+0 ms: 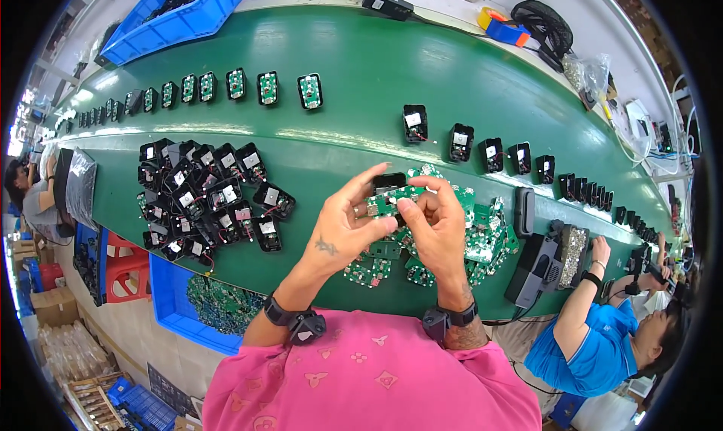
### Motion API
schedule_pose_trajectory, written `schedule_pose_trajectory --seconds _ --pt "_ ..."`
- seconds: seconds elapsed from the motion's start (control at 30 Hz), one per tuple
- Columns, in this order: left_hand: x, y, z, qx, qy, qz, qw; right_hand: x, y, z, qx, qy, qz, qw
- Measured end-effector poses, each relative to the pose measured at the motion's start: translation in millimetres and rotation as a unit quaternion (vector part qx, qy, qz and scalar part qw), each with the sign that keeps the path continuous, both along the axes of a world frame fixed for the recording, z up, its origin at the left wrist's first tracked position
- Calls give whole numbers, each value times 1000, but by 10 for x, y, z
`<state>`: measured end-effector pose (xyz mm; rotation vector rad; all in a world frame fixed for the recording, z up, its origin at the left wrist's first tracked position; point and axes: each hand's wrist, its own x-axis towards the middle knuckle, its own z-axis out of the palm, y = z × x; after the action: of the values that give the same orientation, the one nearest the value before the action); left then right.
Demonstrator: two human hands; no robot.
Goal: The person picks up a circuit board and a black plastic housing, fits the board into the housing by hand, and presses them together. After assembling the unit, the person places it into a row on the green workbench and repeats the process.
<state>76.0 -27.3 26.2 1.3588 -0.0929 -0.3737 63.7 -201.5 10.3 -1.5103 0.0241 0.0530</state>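
Circuit board (pixel 388 203), green, narrow and oblong, is showing a face dotted with small silvery and white parts, its right end sitting slightly higher than its left. It is being held in front of the person, above the near side of the green workbench (pixel 361 77). The right hand (pixel 440 231) is closing on it, thumb pressing on the face and fingers curling around the right end. The left hand (pixel 339 224) is bending around the other end, thumb and forefinger standing well apart; whether it is gripping the board or the black casing (pixel 389 181) showing just beyond, I cannot tell. A loose heap of similar boards (pixel 489 235) is spreading beneath and to the right, crowding that side, and a dark grey device (pixel 531 271) is standing past it. Leftward, a pile of casings (pixel 224 194) is lying near the left hand, a strip of green running between. Farther out, a broad green stretch is reaching toward the far edge, with a row of board-fitted casings (pixel 309 91) lining the left and a row of open casings (pixel 415 122) curving off rightward. The bench's near edge is running close along the pink shirt (pixel 376 371), both forearms crossing it.
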Motion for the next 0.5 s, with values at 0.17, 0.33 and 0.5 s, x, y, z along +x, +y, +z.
schedule_pose_trajectory --seconds 0.17,0.33,0.5 --pt "14 -18 78 -42 43 20 998 64 -14 31 -236 -239 -55 940" --pt "-8 -21 94 -18 60 -19 998 99 -11 102 -199 -203 17 959" --pt "-25 -57 159 -38 96 -23 994 88 11 29 -126 -180 32 975"
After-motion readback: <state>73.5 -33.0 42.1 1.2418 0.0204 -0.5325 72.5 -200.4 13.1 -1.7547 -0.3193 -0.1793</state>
